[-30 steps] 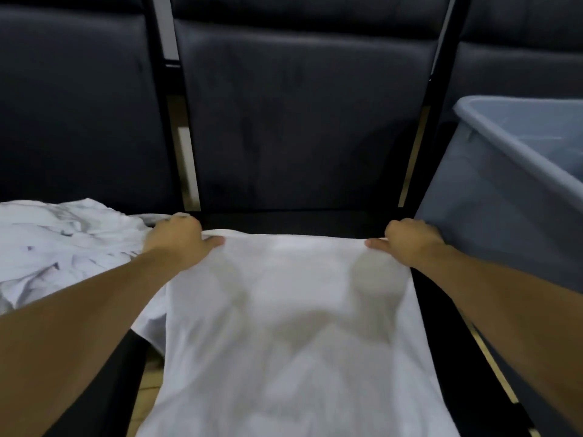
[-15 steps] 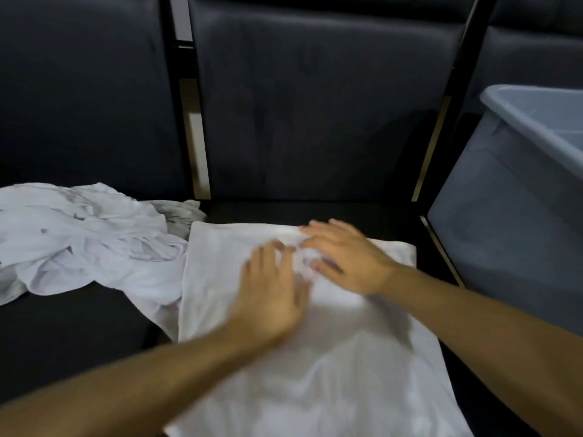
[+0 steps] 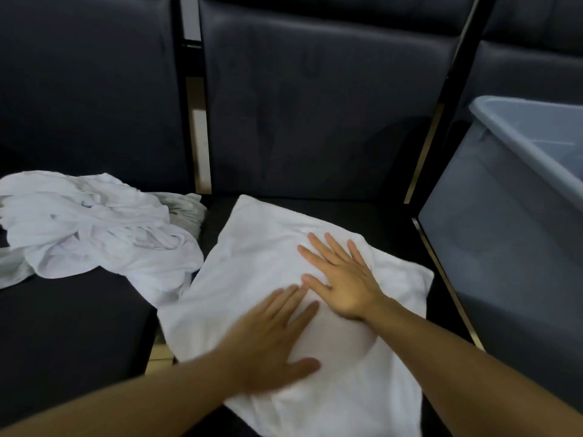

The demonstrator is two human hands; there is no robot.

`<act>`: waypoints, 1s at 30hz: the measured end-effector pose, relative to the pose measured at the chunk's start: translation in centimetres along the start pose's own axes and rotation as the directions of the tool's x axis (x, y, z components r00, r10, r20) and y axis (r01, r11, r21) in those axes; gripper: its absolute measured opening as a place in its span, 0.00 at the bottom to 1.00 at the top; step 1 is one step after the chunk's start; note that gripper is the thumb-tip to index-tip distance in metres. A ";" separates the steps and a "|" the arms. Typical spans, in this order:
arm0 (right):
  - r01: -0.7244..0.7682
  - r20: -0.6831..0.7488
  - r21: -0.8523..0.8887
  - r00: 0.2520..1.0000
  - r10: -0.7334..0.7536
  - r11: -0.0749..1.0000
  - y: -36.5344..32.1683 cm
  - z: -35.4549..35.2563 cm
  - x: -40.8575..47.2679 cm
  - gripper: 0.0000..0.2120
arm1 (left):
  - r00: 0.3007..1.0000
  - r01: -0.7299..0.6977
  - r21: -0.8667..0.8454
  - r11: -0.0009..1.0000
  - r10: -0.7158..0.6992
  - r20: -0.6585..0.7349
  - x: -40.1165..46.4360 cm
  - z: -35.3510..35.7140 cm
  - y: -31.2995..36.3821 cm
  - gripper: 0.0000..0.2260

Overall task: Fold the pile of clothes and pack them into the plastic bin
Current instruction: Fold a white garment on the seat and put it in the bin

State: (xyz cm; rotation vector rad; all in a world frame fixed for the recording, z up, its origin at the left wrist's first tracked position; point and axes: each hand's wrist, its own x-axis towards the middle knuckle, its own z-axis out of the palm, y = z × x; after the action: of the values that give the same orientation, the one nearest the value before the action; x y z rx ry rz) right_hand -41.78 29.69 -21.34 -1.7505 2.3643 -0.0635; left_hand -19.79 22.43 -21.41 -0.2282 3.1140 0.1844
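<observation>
Both palms are lying flat and spread, gripping nothing: the left hand [image 3: 268, 339] and right hand [image 3: 344, 279] are pressing the folded white garment [image 3: 252, 279] on the middle dark seat [image 3: 79, 335]. It looks soft, light and limp, best lifted by its edges. The unfolded pile [image 3: 94, 225] is lying far left, the plastic bin [image 3: 511, 241] right.

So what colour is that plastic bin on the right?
Pale grey-blue; the plastic bin shows best in the head view.

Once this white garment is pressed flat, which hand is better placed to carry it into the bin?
Probably the right hand. It lies flat on the white garment nearer the grey plastic bin, which stands on the right. The left hand presses the near part, closer to the unfolded pile.
</observation>
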 end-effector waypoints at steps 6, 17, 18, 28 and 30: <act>-0.599 -0.031 0.171 0.790 0.612 0.782 -4.0 1.7 -4.8 0.31 | 0.940 -0.321 0.100 0.942 0.305 0.150 1.3 -4.1 -7.2 0.25; -0.669 0.320 0.424 0.741 0.590 0.610 -5.7 -3.7 -6.8 0.35 | 0.900 0.336 -0.502 0.797 -0.429 -0.078 -3.4 -4.0 -5.5 0.29; -0.651 0.282 0.449 0.753 0.595 0.611 -4.7 -4.5 -7.1 0.35 | 0.809 0.444 -0.501 0.743 -0.573 -0.133 -3.8 -4.0 -5.3 0.24; -0.774 0.310 0.206 0.632 0.710 0.599 -1.4 -4.8 -9.8 0.37 | 0.343 0.812 -0.560 0.165 -0.911 0.230 -5.6 -4.4 -5.9 0.31; -0.767 0.301 0.191 0.639 0.707 0.612 -1.9 -4.6 -9.7 0.35 | 0.378 0.791 -0.570 0.223 -0.910 0.169 -5.5 -4.0 -5.8 0.28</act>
State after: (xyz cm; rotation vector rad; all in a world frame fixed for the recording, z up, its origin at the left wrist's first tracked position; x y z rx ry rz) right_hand -38.12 37.91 -15.29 -0.4992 2.5514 -0.1136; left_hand -13.52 17.03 -18.00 -2.0275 2.3756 1.0948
